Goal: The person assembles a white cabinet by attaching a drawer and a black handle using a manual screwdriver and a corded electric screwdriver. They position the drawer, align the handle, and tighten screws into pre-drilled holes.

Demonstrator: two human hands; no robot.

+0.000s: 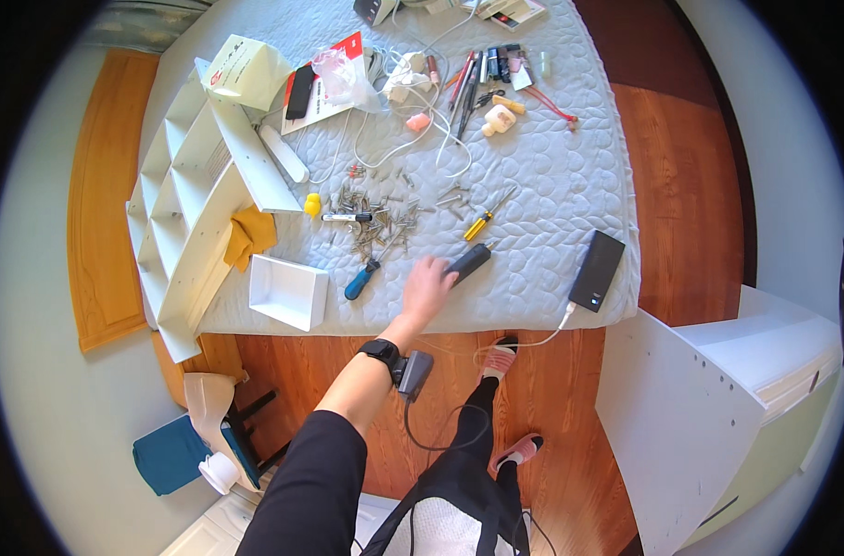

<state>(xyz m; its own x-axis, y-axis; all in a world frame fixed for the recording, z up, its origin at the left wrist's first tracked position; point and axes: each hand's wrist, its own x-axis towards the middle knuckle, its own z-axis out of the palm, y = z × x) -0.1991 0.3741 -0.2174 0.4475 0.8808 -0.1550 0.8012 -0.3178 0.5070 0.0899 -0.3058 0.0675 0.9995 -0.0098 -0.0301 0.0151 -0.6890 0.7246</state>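
Note:
My left hand [427, 289] reaches in at the bed's front edge, fingers closed around the near end of a black pen-shaped electric screwdriver [471, 265]. The tool lies low over the quilt, its bit pointing away to the right. Just beyond it rests a screwdriver with a yellow handle [477, 226]. To the left of the hand is a blue-handled screwdriver [361, 280], its shaft pointing into a scattered heap of screws [385, 215]. A black and white marker [347, 218] lies on the heap. My right hand is out of view.
A white shelf unit [183, 199] leans at left, near a white tray [287, 295] and a yellow cloth [249, 236]. A black power bank [596, 271] trails a cable at right. Pens [468, 88] and cables lie farther back. A white cabinet [681, 408] stands lower right.

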